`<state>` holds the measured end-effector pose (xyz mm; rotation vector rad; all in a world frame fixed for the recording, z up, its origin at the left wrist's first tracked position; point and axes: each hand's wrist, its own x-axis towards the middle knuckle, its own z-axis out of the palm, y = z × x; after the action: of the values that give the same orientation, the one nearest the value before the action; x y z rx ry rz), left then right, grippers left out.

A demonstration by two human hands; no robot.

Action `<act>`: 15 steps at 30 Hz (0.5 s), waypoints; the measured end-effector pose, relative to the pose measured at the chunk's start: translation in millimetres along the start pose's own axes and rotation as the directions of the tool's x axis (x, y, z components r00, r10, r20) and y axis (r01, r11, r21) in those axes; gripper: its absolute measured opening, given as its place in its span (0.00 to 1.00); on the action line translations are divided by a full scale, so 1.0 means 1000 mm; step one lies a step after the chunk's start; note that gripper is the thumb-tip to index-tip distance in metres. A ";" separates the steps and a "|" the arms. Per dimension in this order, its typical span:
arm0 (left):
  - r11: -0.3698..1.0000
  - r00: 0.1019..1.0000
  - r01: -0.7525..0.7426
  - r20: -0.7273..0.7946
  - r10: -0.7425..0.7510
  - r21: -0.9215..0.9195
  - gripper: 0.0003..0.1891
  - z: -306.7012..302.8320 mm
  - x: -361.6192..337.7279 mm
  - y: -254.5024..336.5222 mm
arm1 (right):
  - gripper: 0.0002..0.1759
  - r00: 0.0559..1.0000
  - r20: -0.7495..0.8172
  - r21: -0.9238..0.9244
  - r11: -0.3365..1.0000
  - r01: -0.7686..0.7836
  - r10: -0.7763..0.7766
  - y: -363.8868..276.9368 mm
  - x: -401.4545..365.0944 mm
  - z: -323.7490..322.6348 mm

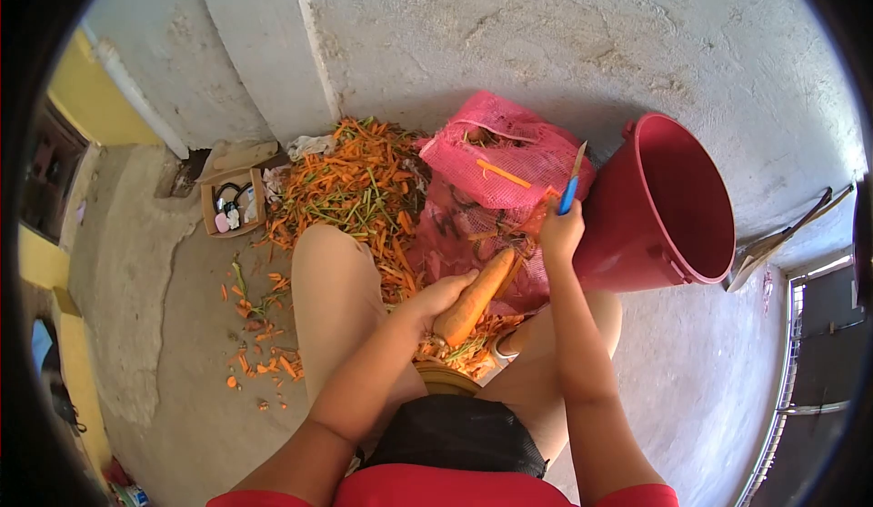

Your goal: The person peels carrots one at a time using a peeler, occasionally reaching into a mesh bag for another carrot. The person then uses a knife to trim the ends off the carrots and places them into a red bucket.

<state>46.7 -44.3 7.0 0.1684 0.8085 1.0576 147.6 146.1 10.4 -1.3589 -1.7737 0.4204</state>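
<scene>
My left hand (pixel 440 299) is closed round the thick end of a large orange carrot (pixel 475 298), whose other end slants up and to the right. In my right hand (pixel 561 232) is a knife with a blue handle (pixel 569 195), its blade pointing up, away from the carrot. A pink mesh sack (pixel 496 157) lies behind both hands, with some orange peel strips on it. To the left of the sack rises a heap of carrot peelings and green stems (pixel 350 189). More peelings lie between my legs, beneath the carrot.
A tall red bucket (pixel 618 225) stands right of the sack, against the wall. At the left, a small cardboard box (pixel 257 200) holds small items. Scattered scraps (pixel 264 330) lie on the floor beside my left knee. A dustpan-like object (pixel 759 257) leans at the far right.
</scene>
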 end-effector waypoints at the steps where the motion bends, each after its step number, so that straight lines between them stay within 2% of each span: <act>1: 0.993 0.996 0.054 -0.080 -0.045 0.109 0.24 0.005 -0.003 0.004 | 0.12 0.999 -0.039 0.064 0.998 -0.018 0.021 0.008 0.010 -0.001; 2: 0.964 0.984 -0.013 -0.170 0.060 0.265 0.25 0.004 0.000 0.002 | 0.12 0.996 -0.077 0.128 0.991 -0.034 0.044 0.016 0.017 -0.002; 3: 0.906 0.955 -0.060 -0.241 0.175 0.420 0.26 0.001 0.005 -0.001 | 0.12 0.989 -0.054 0.137 0.982 -0.129 0.137 0.012 0.021 -0.009; 4: 0.820 0.911 -0.087 -0.288 0.295 0.565 0.27 -0.004 0.011 -0.005 | 0.12 0.991 -0.051 0.168 0.979 -0.114 0.125 0.011 0.020 -0.011; 6: 0.738 0.848 0.011 -0.397 0.350 0.675 0.29 -0.042 0.037 -0.019 | 0.12 0.994 -0.050 0.231 0.970 -0.083 0.097 0.009 0.014 -0.014; 7: 0.692 0.808 0.068 -0.446 0.384 0.718 0.30 -0.042 0.036 -0.015 | 0.11 0.997 -0.043 0.314 0.948 -0.048 0.065 0.004 0.006 -0.012; 9: 0.932 0.847 -0.007 -0.493 0.199 0.363 0.27 -0.014 0.019 0.004 | 0.09 0.979 0.149 0.427 0.884 -0.191 0.139 -0.012 -0.017 -0.016; 10: 0.988 0.869 -0.033 -0.483 0.104 0.153 0.25 -0.001 0.010 0.013 | 0.09 0.961 0.238 0.501 0.830 -0.246 0.141 -0.024 -0.029 -0.018; 11: 0.991 0.933 -0.120 -0.333 0.134 0.063 0.21 -0.026 0.025 0.002 | 0.09 0.942 0.308 0.482 0.832 -0.274 0.133 -0.039 -0.041 -0.025; 14: 0.976 0.995 -0.101 -0.029 0.097 -0.195 0.18 -0.029 0.019 0.000 | 0.09 0.901 0.428 0.526 0.791 -0.313 0.071 -0.066 -0.074 -0.029; 15: 0.967 0.991 -0.123 -0.083 0.107 -0.224 0.17 -0.024 0.017 0.001 | 0.09 0.903 0.427 0.491 0.829 -0.267 0.038 -0.073 -0.081 -0.032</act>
<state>34.1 -35.4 -18.3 -0.0181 0.7401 1.2641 131.3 39.5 46.0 -1.0493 -1.6684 1.2738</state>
